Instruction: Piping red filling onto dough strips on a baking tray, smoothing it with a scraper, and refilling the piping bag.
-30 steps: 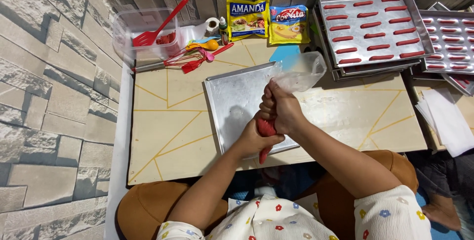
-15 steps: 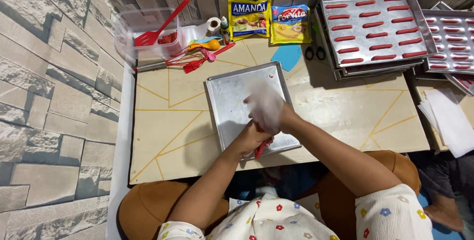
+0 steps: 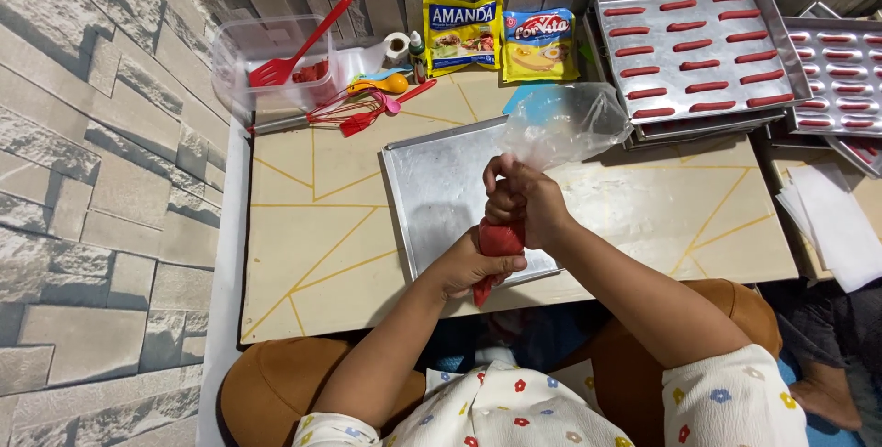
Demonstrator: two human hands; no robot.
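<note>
Both hands grip a clear piping bag [image 3: 514, 226] holding red batter, over the near edge of the table [image 3: 303, 226], just above the near right corner of an empty metal baking tray [image 3: 441, 190]. Right hand [image 3: 524, 199] has fingers clamped tight round the twisted neck of the bag, above the red mass. Left hand [image 3: 473, 265] sits lower, fingers wrapped round the filled red part, thumb across it. Bag tip points down toward the near table edge, below the left hand. Slack empty top of the bag [image 3: 560, 121] balloons up and away from the right hand, toward the far side.

Empty tray lies mid-table, slightly skewed, near edge close to the table's near edge. Table top is beige with thin yellow lines.

Far right corner: stacked trays [image 3: 703, 52] carrying rows of short red piped strips; more such trays [image 3: 841, 70] beyond the right edge. Far edge, middle: two yellow food packets [image 3: 501, 38] standing side by side. Far left corner: clear plastic tub [image 3: 276, 61] with a red spatula [image 3: 299, 47] leaning in it and some red batter inside. Just beside the tub: a red whisk [image 3: 335, 112] and small spoons [image 3: 395, 89] lying flat. White paper sheets [image 3: 836, 222] off the right edge. Stone-pattern wall [image 3: 92, 181] along the left.
</note>
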